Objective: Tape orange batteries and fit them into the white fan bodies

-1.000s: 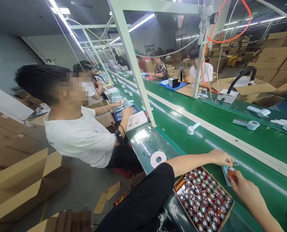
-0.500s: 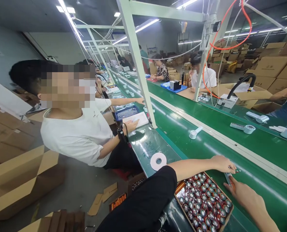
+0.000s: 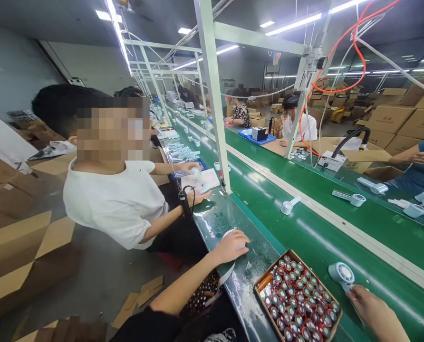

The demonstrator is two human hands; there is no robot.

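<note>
Cupping a tape roll (image 3: 229,233) under the left hand (image 3: 231,247), left of a cardboard tray (image 3: 271,267) full of battery cells (image 3: 297,299). Spreading the right hand (image 3: 372,313) open near a white fan (image 3: 341,274), right of the tray.

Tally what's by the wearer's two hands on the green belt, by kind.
Brown cardboard tray of red-rimmed round parts: 1 (parts too many to count)
White round plastic fan head, by the right hand: 1
White tape roll, under the left hand: 1
Total: 3
</note>
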